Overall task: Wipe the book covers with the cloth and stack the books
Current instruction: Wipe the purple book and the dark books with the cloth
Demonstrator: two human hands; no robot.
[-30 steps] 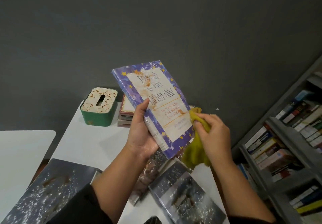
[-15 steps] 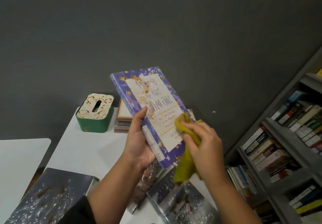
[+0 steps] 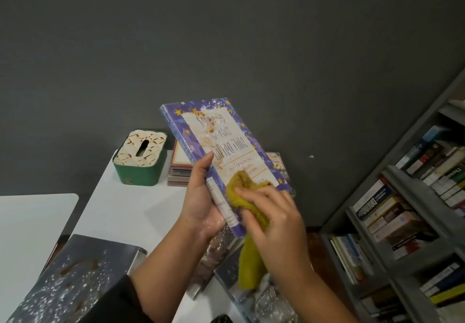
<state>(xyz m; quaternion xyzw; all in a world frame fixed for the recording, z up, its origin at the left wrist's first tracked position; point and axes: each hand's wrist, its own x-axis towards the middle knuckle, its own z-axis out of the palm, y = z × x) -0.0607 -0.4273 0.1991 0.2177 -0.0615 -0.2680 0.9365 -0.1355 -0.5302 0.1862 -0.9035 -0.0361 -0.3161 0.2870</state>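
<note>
The left hand (image 3: 201, 197) is gripping the purple starred book (image 3: 221, 151) by its spine edge, thumb lying across the cover and fingers curled behind, holding it tilted above the white desk (image 3: 120, 212). The right hand (image 3: 274, 219) is pressing a bunched yellow cloth (image 3: 241, 189) against the cover's lower part (brownish stains are showing higher up), its fingers (image 3: 251, 193) curled round the cloth.

Cloth (image 3: 247, 267) hides purple book (image 3: 221, 151) lower cover; title lettering blurred.
</note>
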